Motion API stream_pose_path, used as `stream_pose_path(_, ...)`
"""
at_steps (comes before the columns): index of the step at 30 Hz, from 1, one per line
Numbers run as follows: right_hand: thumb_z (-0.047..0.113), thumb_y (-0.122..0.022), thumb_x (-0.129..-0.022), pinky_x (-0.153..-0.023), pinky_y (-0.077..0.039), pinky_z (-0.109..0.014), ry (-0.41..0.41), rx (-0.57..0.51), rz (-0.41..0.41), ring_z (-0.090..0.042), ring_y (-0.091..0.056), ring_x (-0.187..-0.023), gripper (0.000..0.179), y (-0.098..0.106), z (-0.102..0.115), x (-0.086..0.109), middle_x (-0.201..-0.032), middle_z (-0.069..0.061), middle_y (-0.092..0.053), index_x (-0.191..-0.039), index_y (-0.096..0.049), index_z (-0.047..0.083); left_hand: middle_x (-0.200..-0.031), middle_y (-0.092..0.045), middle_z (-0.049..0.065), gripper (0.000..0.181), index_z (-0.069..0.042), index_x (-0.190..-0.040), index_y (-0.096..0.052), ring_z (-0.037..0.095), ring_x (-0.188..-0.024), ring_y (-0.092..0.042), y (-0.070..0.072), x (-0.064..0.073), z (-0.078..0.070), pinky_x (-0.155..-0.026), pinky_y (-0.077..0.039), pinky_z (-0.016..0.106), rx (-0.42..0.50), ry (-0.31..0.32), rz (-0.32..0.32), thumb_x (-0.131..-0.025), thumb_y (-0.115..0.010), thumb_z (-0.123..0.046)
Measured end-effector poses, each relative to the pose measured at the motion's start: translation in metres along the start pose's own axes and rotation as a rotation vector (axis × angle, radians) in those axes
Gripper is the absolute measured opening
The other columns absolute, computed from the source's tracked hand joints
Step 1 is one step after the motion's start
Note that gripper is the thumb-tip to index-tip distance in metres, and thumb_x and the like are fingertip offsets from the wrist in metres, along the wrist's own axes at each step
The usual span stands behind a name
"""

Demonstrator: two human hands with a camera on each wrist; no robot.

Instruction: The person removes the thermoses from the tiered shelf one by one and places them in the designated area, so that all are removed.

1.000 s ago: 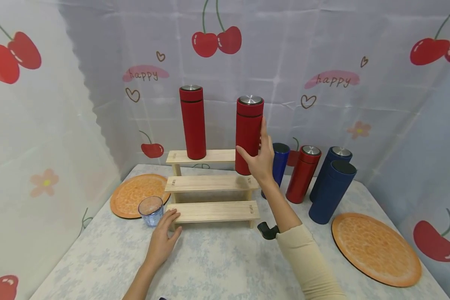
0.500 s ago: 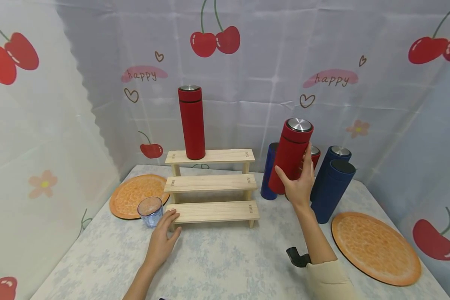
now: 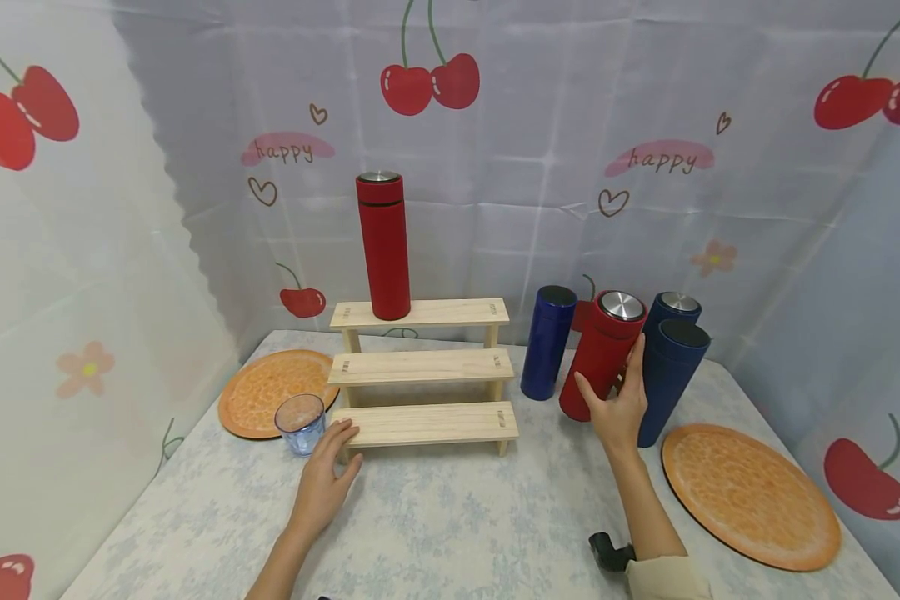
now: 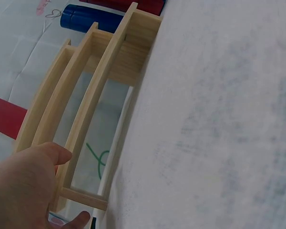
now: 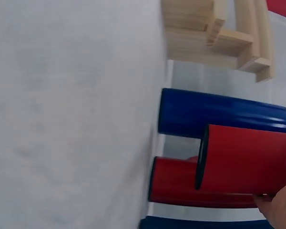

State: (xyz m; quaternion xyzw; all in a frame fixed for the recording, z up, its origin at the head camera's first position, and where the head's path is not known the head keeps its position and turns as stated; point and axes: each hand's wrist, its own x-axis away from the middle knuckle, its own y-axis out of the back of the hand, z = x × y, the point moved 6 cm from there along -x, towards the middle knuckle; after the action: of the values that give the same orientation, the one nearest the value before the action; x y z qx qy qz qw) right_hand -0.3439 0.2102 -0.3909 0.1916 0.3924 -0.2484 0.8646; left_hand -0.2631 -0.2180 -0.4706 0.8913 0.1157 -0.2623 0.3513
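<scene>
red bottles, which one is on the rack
The red cylindrical bottle atop the pale wooden rack; the right hand holds the second red bottle; the third red bottle stands off the rack.

Two round, orange-mottled mats lie flat on the table, one at far left [image 3: 258, 383] and a larger-looking one at right [image 3: 750, 496]; a clear bluish glass tumbler [image 3: 302, 427] stands upright near the left one. I log a pale tablecloth [image 3: 450, 525], patchy blue-grey. Behind, I see a creased whitish curtain [image 3: 555, 67] printed with cherries [image 3: 431, 86], hearts, flowers and "happy" on pink smears [image 3: 288, 150].
</scene>
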Motion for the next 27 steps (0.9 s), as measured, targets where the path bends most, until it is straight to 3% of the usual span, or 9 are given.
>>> stream_pose_path(2,0.003,-0.078,-0.071,-0.084,-0.046,-0.055,-0.014,0.003,0.013,-0.033,-0.05,-0.109,0.101,0.0,-0.007,0.005,-0.14,-0.011,-0.04,-0.149,-0.016,0.015,-0.136,-0.045,0.013,0.044,-0.003,-0.125,-0.055,0.032,-0.13,-0.033,0.0,0.0,0.0,-0.097,-0.035,0.054,0.0,-0.002,-0.001,-0.082,-0.068,-0.004)
stream_pose_path(4,0.002,-0.078,-0.071,-0.085,-0.044,-0.059,-0.029,0.003,0.022,-0.033,-0.048,-0.113,0.102,0.0,-0.013,0.009,-0.142,-0.011,-0.037,-0.149,-0.015,0.016,-0.136,-0.045,0.014,0.044,-0.003,-0.125,-0.054,0.032,-0.13,-0.033,0.0,0.0,0.0,-0.097,-0.035,0.054,0.0,-0.002,0.001,-0.082,-0.068,-0.004)
stream_pose_path(14,0.002,-0.078,-0.071,-0.095,-0.037,-0.053,-0.053,0.031,0.027,-0.03,-0.038,-0.127,0.101,0.0,-0.032,0.018,-0.146,-0.011,-0.031,-0.149,-0.016,0.014,-0.136,-0.045,0.013,0.044,-0.002,-0.124,-0.055,0.032,-0.13,-0.033,0.0,-0.001,-0.001,-0.098,-0.035,0.054,-0.005,0.001,0.0,-0.082,-0.068,-0.003)
stream_pose_path(20,0.004,-0.078,-0.071,-0.094,-0.038,-0.056,-0.063,0.037,0.031,-0.032,-0.039,-0.125,0.101,0.001,-0.038,0.023,-0.143,-0.015,-0.033,-0.149,-0.016,0.016,-0.136,-0.045,0.014,0.044,-0.002,-0.124,-0.055,0.032,-0.13,-0.032,0.0,-0.001,-0.001,-0.098,-0.035,0.054,-0.006,0.002,0.002,-0.082,-0.068,-0.003)
stream_pose_path(27,0.007,-0.079,-0.071,-0.087,-0.043,-0.058,-0.084,0.093,0.042,-0.036,-0.044,-0.113,0.1,0.0,-0.039,0.025,-0.124,-0.027,-0.042,-0.149,-0.016,0.014,-0.136,-0.044,0.013,0.044,-0.003,-0.124,-0.055,0.032,-0.131,-0.032,0.0,0.0,0.0,-0.097,-0.036,0.054,-0.002,0.013,0.005,-0.083,-0.068,-0.004)
